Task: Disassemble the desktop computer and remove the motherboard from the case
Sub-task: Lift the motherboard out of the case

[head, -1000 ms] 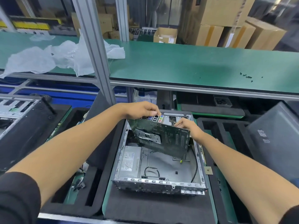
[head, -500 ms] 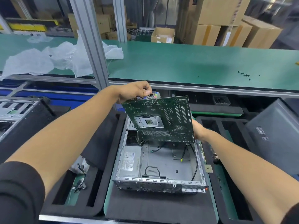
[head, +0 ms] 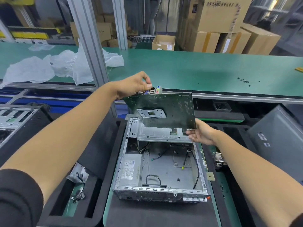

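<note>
The green motherboard [head: 172,110] hangs in the air above the far end of the open metal case [head: 131,163], its underside with a metal backplate turned toward me. My left hand [head: 132,86] pinches its top left corner at the coloured port block. My right hand [head: 201,133] holds the lower right corner from beneath, fingers curled under the edge. The case lies flat on a black mat [head: 147,213], showing a power supply [head: 129,169] and loose cables inside.
Black foam trays [head: 73,210] flank the case on both sides. Another opened case [head: 18,118] sits at the left, a dark side panel [head: 278,145] at the right. A green bench [head: 196,71] behind carries plastic bags [head: 49,68] and small screws [head: 244,81]. An aluminium post [head: 88,46] stands ahead.
Both hands have lifted the motherboard out of the case and higher, toward the bench edge. It has tilted so that its underside faces me more flatly.
</note>
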A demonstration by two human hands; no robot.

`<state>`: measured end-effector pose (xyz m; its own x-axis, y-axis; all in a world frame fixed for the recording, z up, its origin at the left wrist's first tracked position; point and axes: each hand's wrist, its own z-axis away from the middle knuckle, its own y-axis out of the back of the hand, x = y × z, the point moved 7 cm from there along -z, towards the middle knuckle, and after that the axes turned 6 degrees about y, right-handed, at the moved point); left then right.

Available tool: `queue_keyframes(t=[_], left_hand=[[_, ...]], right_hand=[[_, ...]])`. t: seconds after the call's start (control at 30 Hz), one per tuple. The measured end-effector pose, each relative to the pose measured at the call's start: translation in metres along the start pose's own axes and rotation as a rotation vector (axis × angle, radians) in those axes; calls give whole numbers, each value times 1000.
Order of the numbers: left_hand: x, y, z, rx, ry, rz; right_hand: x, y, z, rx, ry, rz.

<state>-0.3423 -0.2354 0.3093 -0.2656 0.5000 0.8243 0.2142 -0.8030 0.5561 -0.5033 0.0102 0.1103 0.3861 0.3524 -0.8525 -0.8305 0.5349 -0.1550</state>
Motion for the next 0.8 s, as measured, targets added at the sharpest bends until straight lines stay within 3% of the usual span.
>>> queue_keyframes(t=[0.17,0.27,0.47,0.6,0.7,0.8], left_hand=[[7,-37,11,-52,-73,-23],[7,-72,20,-26,-92,-71],[-13,-140,49,249,11,-44],[-24,-185,52,338,41,-104],[-32,-214,55,293,-4,-117],[-44,-235,53,181,-109,-232]], right_hand=[[-13,6,-4,110,133,-600],[-20,1,2,51,150,-681],[-7,13,17,56,127,-516],[4,33,31,264,91,-347],[10,58,48,488,90,-97],[10,74,58,584,141,13]])
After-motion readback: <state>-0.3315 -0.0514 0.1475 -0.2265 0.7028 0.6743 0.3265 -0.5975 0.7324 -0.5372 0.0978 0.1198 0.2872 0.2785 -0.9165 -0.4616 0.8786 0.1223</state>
